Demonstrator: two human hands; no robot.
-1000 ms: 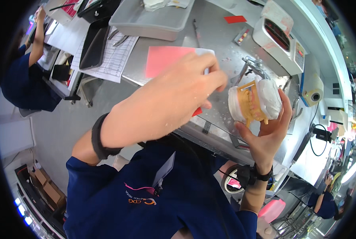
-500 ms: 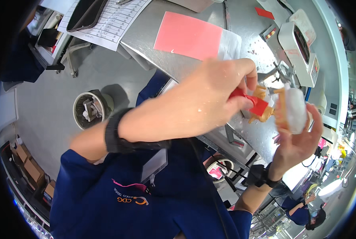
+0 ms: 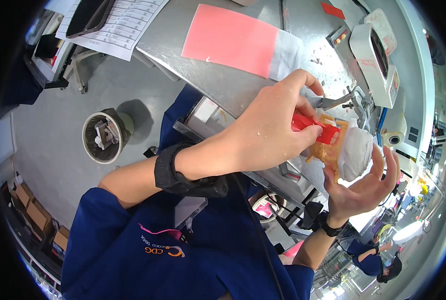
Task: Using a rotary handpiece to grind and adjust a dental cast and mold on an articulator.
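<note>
A short-sleeved navy shirt (image 3: 218, 267) bears an orange-and-white logo (image 3: 170, 251), a curved pink line (image 3: 160, 232) and a pale rectangular badge (image 3: 188, 210). A thin black cable (image 3: 256, 227) runs down the front. The left wristband (image 3: 167, 171) is wide black fabric; the right wristband (image 3: 332, 229) is narrower, also black.

The metal bench (image 3: 165, 42) (bits (image 3: 315, 61) scattered about) carries a pink sheet (image 3: 230, 40).

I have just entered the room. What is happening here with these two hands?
A person's left hand pinches a red strip between its fingers, over the yellowish part of a dental model. The right hand supports the model at its white side. A pink sheet lies on the metal table.
</note>
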